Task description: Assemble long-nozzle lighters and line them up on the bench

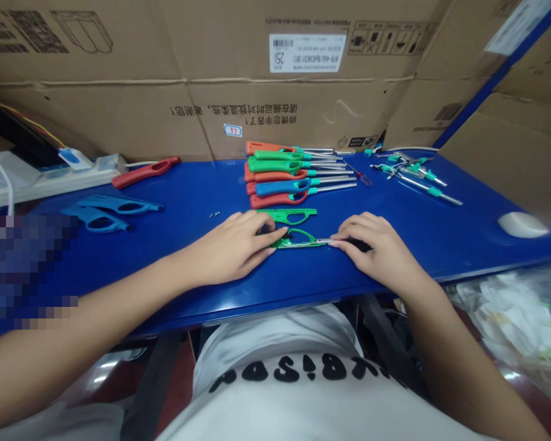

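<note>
A green lighter casing half [307, 233] lies near the table's front edge, with wires and a metal rod [324, 241] laid along it. My left hand [239, 245] pinches the casing's left end between thumb and fingers, partly covering it. At the other end, my right hand [371, 248] has thumb and forefinger closed on the rod's tip. Just behind lies a second green casing half [282, 215], close to my left fingers. Beyond it, several long-nosed lighters in orange, green, red and blue, among them a blue lighter [280, 187], lie side by side with their metal nozzles pointing right.
Several metal nozzle assemblies [425, 180] lie back right, near a small screwdriver [364, 179]. Blue casings [103, 214], a red casing [144, 172] and tiny screws [215, 214] lie left. A power strip [96, 174], cardboard wall [142, 128] and white rounded object [522, 224] border the blue table [165, 239].
</note>
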Available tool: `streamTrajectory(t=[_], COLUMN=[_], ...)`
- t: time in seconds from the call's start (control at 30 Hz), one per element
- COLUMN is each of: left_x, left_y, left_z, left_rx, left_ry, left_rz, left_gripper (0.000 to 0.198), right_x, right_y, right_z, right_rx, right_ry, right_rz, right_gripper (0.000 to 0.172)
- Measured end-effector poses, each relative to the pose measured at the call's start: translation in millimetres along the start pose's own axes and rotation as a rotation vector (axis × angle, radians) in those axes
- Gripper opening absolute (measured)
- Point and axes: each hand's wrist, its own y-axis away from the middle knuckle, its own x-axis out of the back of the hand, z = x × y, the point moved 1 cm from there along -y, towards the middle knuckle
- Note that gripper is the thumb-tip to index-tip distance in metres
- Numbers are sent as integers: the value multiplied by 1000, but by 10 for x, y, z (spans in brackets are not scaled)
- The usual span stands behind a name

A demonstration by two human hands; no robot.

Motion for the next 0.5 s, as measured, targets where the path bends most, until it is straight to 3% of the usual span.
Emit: streamTrajectory(t=[0.3, 0.5], left_x=[15, -7], left_y=[35, 58], left_z=[43, -91], left_rx=[12, -29], left_ry=[-99, 187], left_rz=[-25, 80], left_gripper=[46, 36], right_x=[-14, 0], right_y=[8, 14], right_z=[15, 14], right_rx=[7, 15], right_ry=[1, -13], right_rz=[4, 21], right_gripper=[13, 11])
